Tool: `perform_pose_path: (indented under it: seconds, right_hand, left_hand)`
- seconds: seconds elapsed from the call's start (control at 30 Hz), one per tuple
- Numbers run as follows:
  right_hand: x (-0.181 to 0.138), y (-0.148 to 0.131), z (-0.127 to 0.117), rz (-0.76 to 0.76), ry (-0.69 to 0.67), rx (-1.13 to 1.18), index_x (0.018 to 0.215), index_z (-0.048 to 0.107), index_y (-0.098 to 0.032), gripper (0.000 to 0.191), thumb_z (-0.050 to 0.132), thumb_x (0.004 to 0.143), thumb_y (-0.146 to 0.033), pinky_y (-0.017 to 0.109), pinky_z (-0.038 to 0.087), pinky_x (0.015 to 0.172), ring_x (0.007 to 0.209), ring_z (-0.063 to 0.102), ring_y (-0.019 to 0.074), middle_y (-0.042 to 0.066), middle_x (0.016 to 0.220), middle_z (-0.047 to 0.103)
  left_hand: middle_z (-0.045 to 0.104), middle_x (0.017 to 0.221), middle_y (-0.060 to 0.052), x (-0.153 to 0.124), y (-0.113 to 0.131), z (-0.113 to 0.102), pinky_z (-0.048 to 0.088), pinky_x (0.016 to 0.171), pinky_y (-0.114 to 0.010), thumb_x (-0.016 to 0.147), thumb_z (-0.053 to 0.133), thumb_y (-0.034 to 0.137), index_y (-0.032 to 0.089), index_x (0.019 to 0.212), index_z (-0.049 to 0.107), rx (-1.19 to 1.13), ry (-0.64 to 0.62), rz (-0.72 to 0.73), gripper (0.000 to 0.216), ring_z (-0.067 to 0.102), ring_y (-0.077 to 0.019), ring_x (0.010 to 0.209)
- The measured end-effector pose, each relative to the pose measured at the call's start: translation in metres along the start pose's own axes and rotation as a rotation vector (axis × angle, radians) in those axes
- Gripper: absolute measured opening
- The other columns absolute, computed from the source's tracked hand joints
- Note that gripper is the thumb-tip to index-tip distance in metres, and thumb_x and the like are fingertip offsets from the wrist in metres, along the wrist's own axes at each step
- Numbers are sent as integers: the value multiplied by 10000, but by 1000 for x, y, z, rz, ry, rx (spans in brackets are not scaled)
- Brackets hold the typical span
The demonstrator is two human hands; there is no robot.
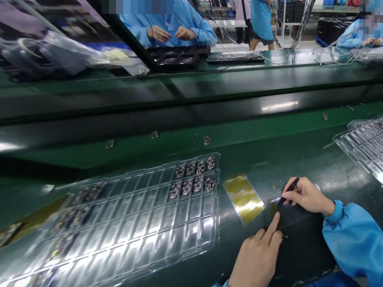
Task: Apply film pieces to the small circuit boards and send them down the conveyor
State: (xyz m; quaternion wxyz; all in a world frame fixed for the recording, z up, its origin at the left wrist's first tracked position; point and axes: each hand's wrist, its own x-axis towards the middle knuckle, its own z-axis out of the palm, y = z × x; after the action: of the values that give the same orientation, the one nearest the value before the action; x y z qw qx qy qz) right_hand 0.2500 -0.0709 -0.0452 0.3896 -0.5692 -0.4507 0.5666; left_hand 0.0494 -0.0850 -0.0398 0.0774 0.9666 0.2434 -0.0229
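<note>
Right hand (306, 196): fingers closed round black tweezers (289, 190), tips angled down, probably for precision. Left hand (257, 253): index extended, probably steadying amber film (273, 206) just beyond fingertip; other fingers part-curled, hold unclear.

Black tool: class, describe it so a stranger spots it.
Right of the large clear tray on the green table is the right hand. It grips the black tool: slim and slanting down towards the left hand, unlike the flat gold sheet.

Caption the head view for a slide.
Right hand holds black tweezers near the left hand, beside yellow film and a clear plastic tray holding small circuit boards.
</note>
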Motion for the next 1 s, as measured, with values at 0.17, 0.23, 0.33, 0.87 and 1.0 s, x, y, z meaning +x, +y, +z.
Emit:
perform_pose_path:
  seconds: [0.17, 0.23, 0.33, 0.87, 1.0]
  right_hand:
    - [0, -2, 1, 12, -1, 5, 726, 539, -151, 167, 630, 730, -290, 216, 465, 481, 597, 638, 170, -6, 579, 586]
    - [0, -2, 2, 15, 1, 23, 718, 538, -150, 171, 635, 724, -290, 223, 472, 498, 597, 640, 170, -5, 570, 588]
    - [1, -1, 2, 25, 6, 53, 697, 537, -151, 204, 656, 707, -316, 232, 480, 509, 578, 636, 166, -7, 551, 590]
    - [1, -1, 3, -4, 47, 108, 666, 542, -151, 230, 674, 693, -337, 229, 473, 495, 512, 620, 149, -16, 506, 590]
    - [1, 0, 0, -24, 70, 186, 685, 543, -143, 261, 671, 698, -370, 229, 474, 468, 491, 625, 157, -7, 487, 604]
  left_hand:
    - [496, 1276, -21, 0, -1, 1, 524, 510, -329, 766, 463, 71, 198, 870, 573, -39, -28, -10, 197, 588, -177, 646]
    - [496, 1277, -14, 0, -2, 1, 527, 518, -331, 769, 458, 71, 198, 868, 568, -54, -27, -11, 195, 588, -177, 651]
    - [488, 1284, -18, 0, -4, 1, 526, 530, -327, 773, 450, 73, 196, 867, 561, -67, -14, -7, 190, 587, -175, 656]
    - [513, 1258, -48, 1, -5, 3, 501, 520, -300, 793, 390, 76, 181, 830, 561, -81, 75, 33, 205, 582, -154, 603]
    - [517, 1253, -52, 2, -6, 1, 510, 514, -306, 808, 387, 93, 180, 805, 566, -121, 70, 18, 199, 591, -153, 586]
